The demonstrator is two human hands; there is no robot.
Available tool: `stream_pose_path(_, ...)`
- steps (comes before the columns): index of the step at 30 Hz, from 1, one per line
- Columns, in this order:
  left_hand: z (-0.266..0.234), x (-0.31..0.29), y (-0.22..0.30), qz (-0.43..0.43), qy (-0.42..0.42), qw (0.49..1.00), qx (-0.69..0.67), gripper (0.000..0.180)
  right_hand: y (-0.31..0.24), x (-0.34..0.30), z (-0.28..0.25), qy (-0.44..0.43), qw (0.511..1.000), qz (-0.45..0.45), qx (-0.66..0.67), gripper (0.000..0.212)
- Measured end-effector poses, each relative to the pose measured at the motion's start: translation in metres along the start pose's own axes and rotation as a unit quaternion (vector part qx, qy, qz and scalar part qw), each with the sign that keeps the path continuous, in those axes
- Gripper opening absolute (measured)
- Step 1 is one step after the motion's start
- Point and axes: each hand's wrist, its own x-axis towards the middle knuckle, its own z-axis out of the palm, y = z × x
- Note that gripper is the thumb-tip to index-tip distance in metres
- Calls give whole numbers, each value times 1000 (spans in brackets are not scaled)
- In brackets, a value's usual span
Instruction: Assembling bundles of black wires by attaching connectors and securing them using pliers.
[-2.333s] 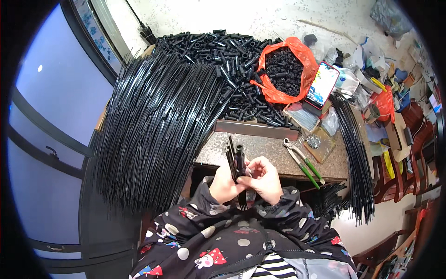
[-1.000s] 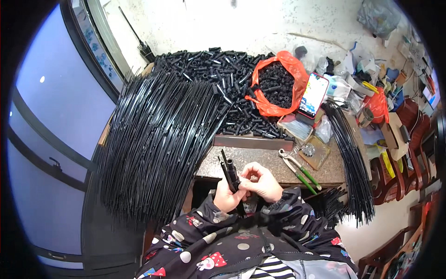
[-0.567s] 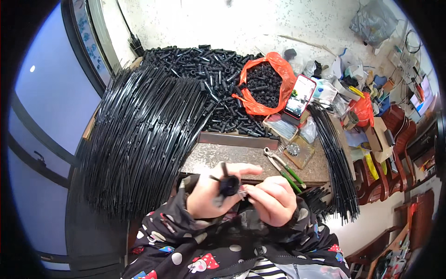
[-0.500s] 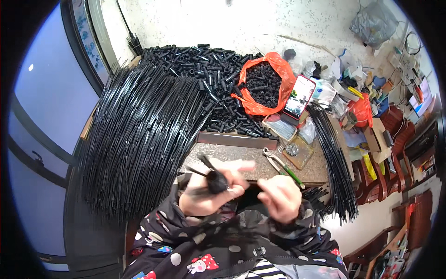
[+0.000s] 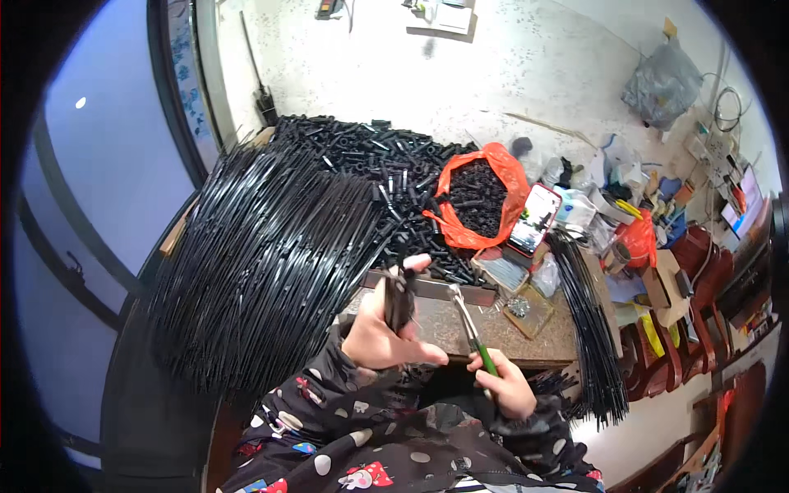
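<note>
- At the far left of the worktop (image 5: 436,324), a broad pile of black rods (image 5: 267,255) hangs over the front edge; elbow and sleeve do best kept clear of those loose ends.
- Behind and right of it lies a heap of short black tubes (image 5: 349,156).
- The left hand (image 5: 376,335) cradles a blurred black bundle (image 5: 399,300) over the front of the worktop, thumb and index finger stretched away from it. Just how the fingers grip underneath cannot be told. A firm, low hold would steady the bundle, and the outstretched thumb, on the side facing the tool, is better tucked back.
- The right hand (image 5: 504,386) is closed round the green handles of the pincers (image 5: 469,325), which slope up and leftward, their head apart from the bundle. Whether the bite is parted is too small to tell. Gripping well down the handles should give leverage, and slow, square contact looks safer than a quick one.
- Farther right, a cluster of small shiny metal pieces (image 5: 518,306) sits on an amber block (image 5: 536,322); the right wrist had best not sweep across it.
- Rightmost, a narrower rod bundle (image 5: 588,329) droops off the edge.
</note>
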Motion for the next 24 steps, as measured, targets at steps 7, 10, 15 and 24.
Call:
stream_pose_path(7,-4,2,7,-35,54,997,33,97,-63,-30,14,101,676,-436,-585,20)
stream_pose_path(10,4,5,20,-32,90,992,86,87,-70,-32,14,128,609,-447,-642,22)
stream_pose_path(15,0,1,21,66,79,991,83,70,-86,-25,6,-42,781,-430,-450,20)
stream_pose_path(24,3,5,26,2,-38,999,-11,67,-27,-18,27,-302,940,128,98,20)
